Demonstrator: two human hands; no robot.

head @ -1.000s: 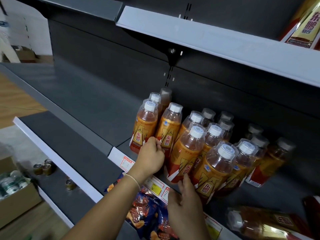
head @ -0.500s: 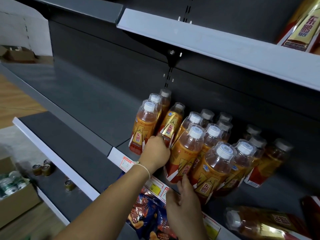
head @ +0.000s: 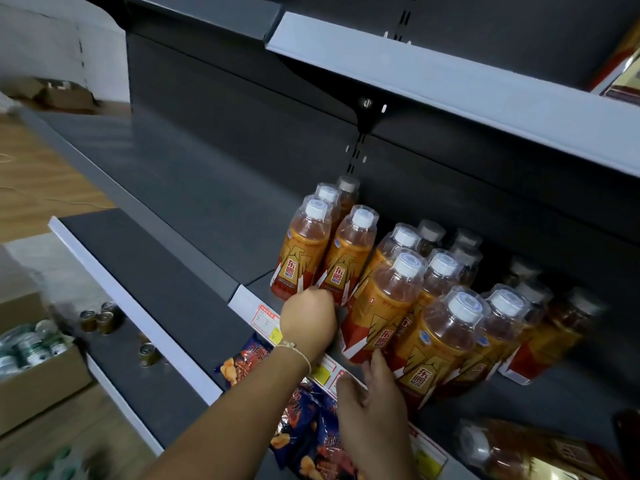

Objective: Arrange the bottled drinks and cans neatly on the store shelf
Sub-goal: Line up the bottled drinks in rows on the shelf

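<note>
1. Where the dark grey shelf [head: 214, 216] meets its white price rail, a cluster of orange bottled drinks [head: 388, 299] stands in rows, each with a white cap under a clear dome and an orange, red and white label printed 东鹏 over smaller characters too small to read.
2. At the front left, the second bottle [head: 346, 258] stands just beside the leftmost bottle [head: 303, 251], label facing out.
3. Curled into a fist, the left hand [head: 308, 320] sits at the base of the second bottle; its fingers are hidden, so whether they pinch it cannot be told.
4. With fingers straight, the right hand [head: 372, 407] touches the base of a front bottle [head: 384, 306] near the shelf edge.
5. More bottles lie on their sides at the lower right [head: 533, 452], blurred.
6. Price tags [head: 265, 320] in red and yellow line the rail, print unreadable.
7. Blue snack bags [head: 301, 420] hang below.
8. Small cans [head: 100, 318] stand on the lower shelf, near a cardboard box [head: 38, 379].
</note>
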